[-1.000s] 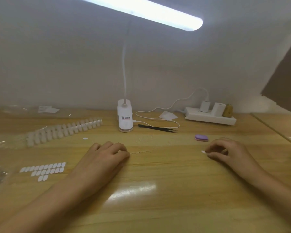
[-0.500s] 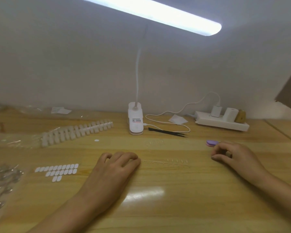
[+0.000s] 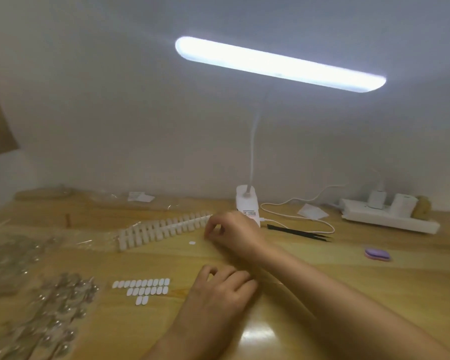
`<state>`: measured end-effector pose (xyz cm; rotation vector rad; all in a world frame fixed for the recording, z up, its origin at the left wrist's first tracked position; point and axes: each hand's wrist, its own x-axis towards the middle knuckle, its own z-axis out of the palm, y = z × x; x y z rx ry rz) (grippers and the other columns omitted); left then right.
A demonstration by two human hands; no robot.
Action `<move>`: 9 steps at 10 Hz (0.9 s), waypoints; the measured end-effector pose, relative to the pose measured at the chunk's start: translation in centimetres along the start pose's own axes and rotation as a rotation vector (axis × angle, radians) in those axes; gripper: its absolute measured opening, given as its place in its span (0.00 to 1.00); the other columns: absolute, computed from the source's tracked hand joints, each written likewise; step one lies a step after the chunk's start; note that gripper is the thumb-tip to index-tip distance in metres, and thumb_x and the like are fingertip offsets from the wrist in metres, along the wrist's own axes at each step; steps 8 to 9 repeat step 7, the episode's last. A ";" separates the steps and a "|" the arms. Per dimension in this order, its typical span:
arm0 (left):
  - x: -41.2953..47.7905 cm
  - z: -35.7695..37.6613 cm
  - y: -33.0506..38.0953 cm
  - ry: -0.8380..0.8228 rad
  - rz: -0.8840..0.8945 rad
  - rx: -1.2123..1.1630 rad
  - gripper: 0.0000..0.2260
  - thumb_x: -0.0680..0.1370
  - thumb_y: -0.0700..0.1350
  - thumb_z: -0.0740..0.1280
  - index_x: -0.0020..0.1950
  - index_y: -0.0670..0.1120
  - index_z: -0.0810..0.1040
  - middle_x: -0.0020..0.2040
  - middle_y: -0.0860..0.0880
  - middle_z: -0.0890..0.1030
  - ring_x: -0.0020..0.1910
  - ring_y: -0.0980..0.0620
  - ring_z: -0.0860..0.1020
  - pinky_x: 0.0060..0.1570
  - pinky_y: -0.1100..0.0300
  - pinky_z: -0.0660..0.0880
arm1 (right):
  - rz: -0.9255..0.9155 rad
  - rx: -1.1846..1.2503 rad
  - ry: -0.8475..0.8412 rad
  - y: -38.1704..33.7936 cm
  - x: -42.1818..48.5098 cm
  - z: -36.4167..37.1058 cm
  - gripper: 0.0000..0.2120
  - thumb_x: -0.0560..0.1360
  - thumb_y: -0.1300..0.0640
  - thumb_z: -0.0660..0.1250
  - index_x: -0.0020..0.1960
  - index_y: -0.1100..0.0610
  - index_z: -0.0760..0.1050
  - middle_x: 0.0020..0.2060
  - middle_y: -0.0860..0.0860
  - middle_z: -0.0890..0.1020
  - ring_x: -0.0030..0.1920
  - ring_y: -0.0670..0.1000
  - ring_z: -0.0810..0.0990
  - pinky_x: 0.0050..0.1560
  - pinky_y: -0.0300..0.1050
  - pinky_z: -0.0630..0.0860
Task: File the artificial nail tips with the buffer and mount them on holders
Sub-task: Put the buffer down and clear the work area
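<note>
A white strip of holders (image 3: 161, 229) lies across the wooden table (image 3: 348, 294) at centre left. My right hand (image 3: 231, 232) reaches across to the strip's right end with its fingers curled; whether they pinch anything is unclear. My left hand (image 3: 218, 289) rests on the table in front, fingers loosely curled and holding nothing. Rows of small white nail tips (image 3: 142, 289) lie just left of it. The purple buffer (image 3: 377, 254) sits alone on the right. A single small white disc (image 3: 192, 242) lies below the strip.
A clear bag of shiny small parts (image 3: 50, 313) covers the near left. A white clip lamp (image 3: 247, 203) stands behind my right hand, its cable looping right. Black tweezers (image 3: 299, 233), a paper scrap (image 3: 312, 211) and a white power strip (image 3: 390, 218) lie at the back right.
My right hand left the buffer's side and crossed left to the end of the holder strip. My view swung left and up. The left hand stayed resting on the table.
</note>
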<state>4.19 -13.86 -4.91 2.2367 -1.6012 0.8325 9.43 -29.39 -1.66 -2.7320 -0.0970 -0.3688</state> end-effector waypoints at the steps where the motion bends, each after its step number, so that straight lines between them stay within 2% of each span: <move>1: -0.1 0.2 0.0 0.010 -0.009 0.008 0.16 0.68 0.44 0.58 0.45 0.54 0.84 0.43 0.58 0.82 0.41 0.56 0.81 0.45 0.58 0.64 | 0.026 0.094 0.045 0.5 -1.3 -1.0 0.06 0.76 0.58 0.70 0.52 0.51 0.83 0.54 0.45 0.79 0.45 0.44 0.74 0.47 0.42 0.73; 2: -0.2 0.5 0.0 0.004 -0.031 0.007 0.16 0.68 0.44 0.58 0.45 0.54 0.84 0.45 0.57 0.83 0.43 0.55 0.82 0.46 0.58 0.64 | -0.040 0.191 0.050 1.1 -4.5 -3.8 0.08 0.78 0.61 0.69 0.51 0.51 0.84 0.49 0.46 0.80 0.44 0.46 0.77 0.46 0.37 0.72; 3: -0.1 0.7 0.1 -0.004 -0.038 0.008 0.16 0.69 0.45 0.58 0.46 0.53 0.84 0.49 0.57 0.84 0.44 0.56 0.82 0.46 0.58 0.64 | -0.100 0.230 0.005 1.9 -8.9 -6.9 0.09 0.79 0.60 0.68 0.51 0.48 0.84 0.46 0.42 0.82 0.46 0.47 0.79 0.39 0.32 0.72; 4: 0.0 0.7 0.2 0.012 -0.020 0.016 0.12 0.68 0.45 0.66 0.46 0.54 0.84 0.51 0.57 0.84 0.45 0.56 0.82 0.46 0.59 0.64 | -0.108 0.216 -0.039 3.5 -13.3 -8.3 0.10 0.79 0.58 0.67 0.52 0.44 0.82 0.48 0.38 0.82 0.48 0.47 0.80 0.37 0.33 0.74; 5: -0.1 0.8 0.2 0.009 0.004 0.013 0.13 0.67 0.43 0.64 0.47 0.54 0.84 0.49 0.57 0.84 0.44 0.55 0.82 0.47 0.59 0.64 | -0.083 0.155 -0.067 5.4 -17.0 -8.4 0.10 0.79 0.57 0.68 0.53 0.42 0.82 0.50 0.38 0.81 0.47 0.46 0.80 0.40 0.33 0.74; 6: -0.1 0.7 0.2 -0.038 0.014 0.042 0.18 0.68 0.43 0.57 0.48 0.53 0.84 0.49 0.57 0.84 0.44 0.56 0.82 0.47 0.59 0.64 | -0.123 0.098 -0.022 5.7 -19.0 -7.7 0.09 0.79 0.53 0.68 0.55 0.40 0.81 0.51 0.38 0.80 0.45 0.43 0.79 0.41 0.34 0.75; 7: 0.2 0.2 0.4 -0.081 -0.011 0.007 0.19 0.67 0.43 0.57 0.47 0.53 0.85 0.49 0.58 0.84 0.43 0.56 0.83 0.46 0.60 0.64 | -0.277 0.267 0.275 2.2 -19.2 -11.4 0.10 0.81 0.49 0.66 0.61 0.43 0.80 0.50 0.42 0.82 0.40 0.43 0.79 0.35 0.32 0.74; 9: 0.2 0.2 0.4 -0.081 -0.011 0.007 0.19 0.67 0.43 0.57 0.47 0.53 0.85 0.49 0.58 0.84 0.43 0.56 0.83 0.46 0.60 0.64 | -0.277 0.267 0.275 2.2 -19.2 -11.4 0.10 0.81 0.49 0.66 0.61 0.43 0.80 0.50 0.42 0.82 0.40 0.43 0.79 0.35 0.32 0.74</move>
